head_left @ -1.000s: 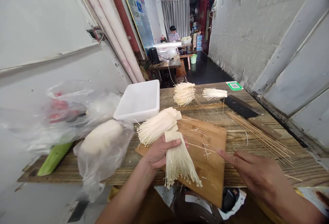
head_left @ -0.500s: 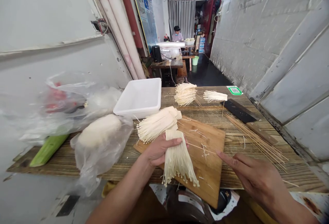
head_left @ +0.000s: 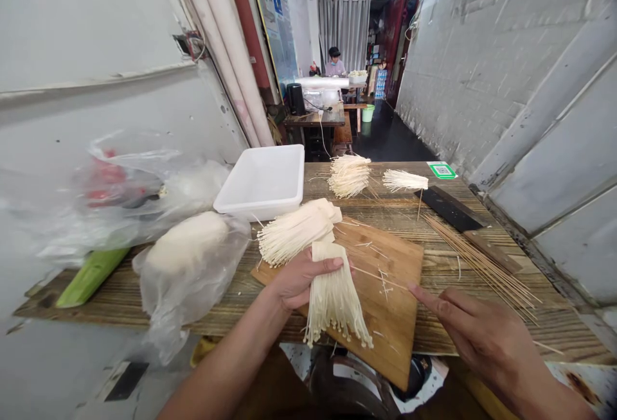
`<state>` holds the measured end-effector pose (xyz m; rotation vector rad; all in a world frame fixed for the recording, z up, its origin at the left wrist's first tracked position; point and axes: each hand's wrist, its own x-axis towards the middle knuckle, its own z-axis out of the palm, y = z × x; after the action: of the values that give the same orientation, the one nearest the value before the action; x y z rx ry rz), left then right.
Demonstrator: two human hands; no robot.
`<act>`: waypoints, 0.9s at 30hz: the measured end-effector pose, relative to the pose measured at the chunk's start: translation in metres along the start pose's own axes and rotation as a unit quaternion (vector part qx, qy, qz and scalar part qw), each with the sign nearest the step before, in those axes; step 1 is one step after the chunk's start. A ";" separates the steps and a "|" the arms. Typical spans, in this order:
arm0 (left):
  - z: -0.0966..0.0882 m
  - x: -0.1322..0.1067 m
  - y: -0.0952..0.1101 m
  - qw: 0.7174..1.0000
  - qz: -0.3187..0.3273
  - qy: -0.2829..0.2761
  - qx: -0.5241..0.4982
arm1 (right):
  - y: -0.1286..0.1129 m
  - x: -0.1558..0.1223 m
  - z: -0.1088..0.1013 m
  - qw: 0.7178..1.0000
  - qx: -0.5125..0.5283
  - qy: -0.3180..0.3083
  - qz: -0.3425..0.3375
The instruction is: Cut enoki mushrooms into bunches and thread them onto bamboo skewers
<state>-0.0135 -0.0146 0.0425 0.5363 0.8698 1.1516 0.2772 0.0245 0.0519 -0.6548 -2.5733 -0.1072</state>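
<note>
My left hand (head_left: 299, 282) is closed around a flat bunch of enoki mushrooms (head_left: 335, 307), its thumb across the upper part and the caps hanging down. A thin wooden skewer (head_left: 380, 277) runs from the bunch's right side to my right hand (head_left: 475, 320), whose fingers pinch the far end. Whether the tip is inside the mushrooms is hidden. Both hands are over the wooden cutting board (head_left: 371, 317) or its right edge. More enoki bunches (head_left: 296, 230) lie stacked at the board's upper left. Loose mushroom strands are scattered on the board.
A white plastic tub (head_left: 260, 182) stands behind the stack. Plastic bags (head_left: 193, 266) and a green vegetable (head_left: 91, 275) lie left. A cleaver (head_left: 453, 208) and loose skewers (head_left: 482, 269) lie right. Further enoki bunches (head_left: 349, 176) sit at the back. A person (head_left: 335, 63) sits far off.
Almost nothing differs. The view has shifted very slightly, and both hands keep the same grip on the mushrooms and skewer.
</note>
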 end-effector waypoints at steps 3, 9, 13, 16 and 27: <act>0.000 0.001 0.000 1.000 -0.001 -0.004 -0.001 | 0.000 0.000 0.001 1.000 -0.011 0.000 0.006; 0.002 0.000 0.001 1.000 -0.003 0.004 0.005 | 0.000 -0.001 0.000 1.000 -0.008 -0.008 -0.006; 0.003 -0.001 0.001 1.000 -0.005 0.016 -0.002 | 0.000 0.000 0.000 1.000 0.001 -0.007 0.002; 0.004 -0.001 0.001 1.000 -0.008 0.017 -0.004 | 0.000 0.000 0.000 1.000 -0.002 -0.006 0.010; 0.006 0.000 0.002 1.000 -0.018 0.017 -0.001 | 0.003 -0.004 0.001 1.000 -0.003 0.000 -0.004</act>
<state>-0.0099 -0.0140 0.0471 0.4986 0.9033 1.1319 0.2810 0.0252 0.0487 -0.6482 -2.5773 -0.1177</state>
